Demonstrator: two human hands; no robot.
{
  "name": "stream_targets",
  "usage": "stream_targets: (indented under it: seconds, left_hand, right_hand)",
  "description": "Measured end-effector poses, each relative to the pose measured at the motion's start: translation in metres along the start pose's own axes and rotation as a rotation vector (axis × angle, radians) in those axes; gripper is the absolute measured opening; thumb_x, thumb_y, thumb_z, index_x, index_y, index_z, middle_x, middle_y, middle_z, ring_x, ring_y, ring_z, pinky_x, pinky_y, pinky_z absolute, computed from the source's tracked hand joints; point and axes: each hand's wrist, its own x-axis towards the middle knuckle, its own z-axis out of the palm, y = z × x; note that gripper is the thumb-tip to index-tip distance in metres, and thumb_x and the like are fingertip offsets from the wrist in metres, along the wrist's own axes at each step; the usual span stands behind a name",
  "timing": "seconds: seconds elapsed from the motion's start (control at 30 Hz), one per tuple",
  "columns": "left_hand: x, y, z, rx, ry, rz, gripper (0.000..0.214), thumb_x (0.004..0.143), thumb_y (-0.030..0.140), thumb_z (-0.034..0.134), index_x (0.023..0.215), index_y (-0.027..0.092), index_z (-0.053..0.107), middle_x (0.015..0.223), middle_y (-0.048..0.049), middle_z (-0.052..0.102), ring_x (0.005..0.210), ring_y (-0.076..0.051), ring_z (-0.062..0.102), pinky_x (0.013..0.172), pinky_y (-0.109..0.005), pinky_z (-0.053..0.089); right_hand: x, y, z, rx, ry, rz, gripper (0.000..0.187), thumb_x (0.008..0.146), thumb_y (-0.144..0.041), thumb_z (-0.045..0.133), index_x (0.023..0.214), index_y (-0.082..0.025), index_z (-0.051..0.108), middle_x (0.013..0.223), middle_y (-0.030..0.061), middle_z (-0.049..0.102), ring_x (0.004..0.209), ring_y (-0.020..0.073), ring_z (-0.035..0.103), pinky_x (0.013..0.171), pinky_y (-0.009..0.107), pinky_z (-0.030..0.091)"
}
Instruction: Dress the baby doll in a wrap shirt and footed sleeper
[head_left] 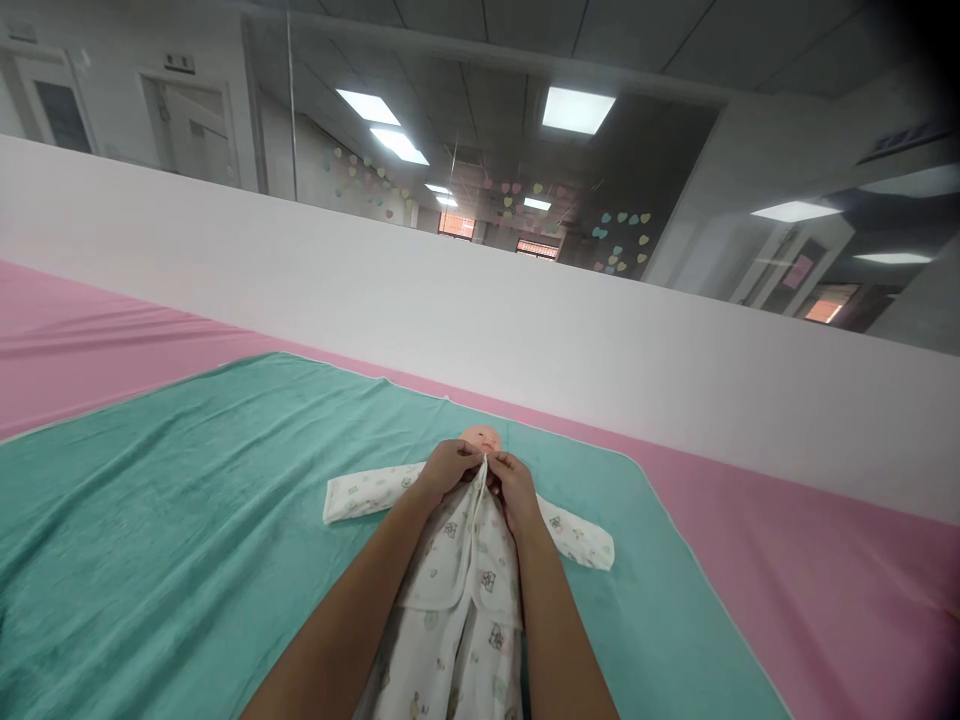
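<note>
A baby doll (484, 436) lies on its back on a teal blanket, its head pointing away from me. It wears a white printed baby garment (491, 580) with long sleeves spread out to both sides. My left hand (451, 464) pinches the left front edge at the neckline, just below the doll's chin. Opposite it, my right hand (513, 476) pinches the right front edge at the same spot. Between my fingers the two edges meet in a raised peak. Lower down, the front panels part slightly. Any fastener at the collar is hidden by my fingers.
The teal blanket (187, 520) covers much of the surface, over a pink sheet (840, 570). A white low wall (450, 310) runs along the far side. Above it, a glass panel (480, 130) with heart stickers shows lights and doors.
</note>
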Motion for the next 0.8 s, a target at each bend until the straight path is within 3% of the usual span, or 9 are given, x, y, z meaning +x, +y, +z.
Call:
stream_targets:
  seconds: [0.17,0.27,0.37,0.47,0.6,0.8]
  left_hand:
    - [0.0005,0.0005,-0.0016,0.038,0.024,-0.016,0.023,0.07,0.037,0.059,0.063,0.014,0.06,0.055,0.0013,0.054,0.05,-0.01,0.048,0.051,-0.022,0.04]
    - [0.0018,-0.0002,-0.0021,0.073,0.058,-0.009,0.017,0.066,0.031,0.062,0.061,0.014,0.06,0.056,0.0008,0.056,0.051,-0.01,0.048,0.049,-0.022,0.037]
    - [0.0022,-0.0014,-0.0015,0.072,0.093,0.004,0.01,0.064,0.023,0.061,0.071,0.015,0.06,0.059,0.0019,0.056,0.053,-0.01,0.049,0.049,-0.021,0.037]
    - [-0.0007,-0.0006,-0.0006,-0.022,0.088,0.016,0.022,0.064,0.02,0.06,0.086,0.018,0.057,0.057,0.0056,0.052,0.05,-0.009,0.047,0.048,-0.02,0.037]
    - [-0.0052,0.0016,-0.0002,-0.234,0.052,-0.008,0.028,0.064,0.02,0.062,0.09,0.018,0.054,0.057,0.0064,0.05,0.05,-0.008,0.048,0.049,-0.02,0.038]
    - [-0.0019,-0.0059,-0.0043,-0.275,-0.02,0.044,0.035,0.063,0.021,0.067,0.095,0.017,0.055,0.064,0.0036,0.056,0.057,-0.01,0.053,0.055,-0.022,0.041]
  right_hand:
    - [-0.006,-0.0073,0.0003,-0.02,-0.052,0.014,0.029,0.06,-0.036,0.073,0.077,-0.016,0.06,0.055,-0.0032,0.053,0.048,0.0087,0.044,0.044,0.02,0.029]
    - [-0.0077,-0.0099,0.0011,-0.038,-0.077,0.008,0.03,0.058,-0.031,0.074,0.08,-0.016,0.06,0.058,-0.0037,0.053,0.05,0.0082,0.043,0.044,0.02,0.028]
    - [-0.0077,-0.0104,0.0009,-0.057,-0.103,0.002,0.029,0.058,-0.027,0.072,0.081,-0.015,0.059,0.06,-0.0042,0.053,0.049,0.0071,0.042,0.044,0.02,0.028]
    - [-0.0068,-0.0093,-0.0008,-0.053,-0.108,0.006,0.029,0.058,-0.026,0.071,0.082,-0.015,0.059,0.061,-0.0042,0.053,0.05,0.0075,0.043,0.044,0.02,0.029]
    - [-0.0057,-0.0072,-0.0031,-0.027,-0.11,0.004,0.032,0.059,-0.026,0.071,0.086,-0.016,0.057,0.064,-0.0037,0.053,0.052,0.0082,0.044,0.045,0.02,0.03]
    - [-0.0072,-0.009,-0.0034,-0.04,-0.107,0.008,0.032,0.058,-0.031,0.073,0.081,-0.017,0.057,0.062,-0.0031,0.054,0.054,0.0093,0.046,0.046,0.02,0.031]
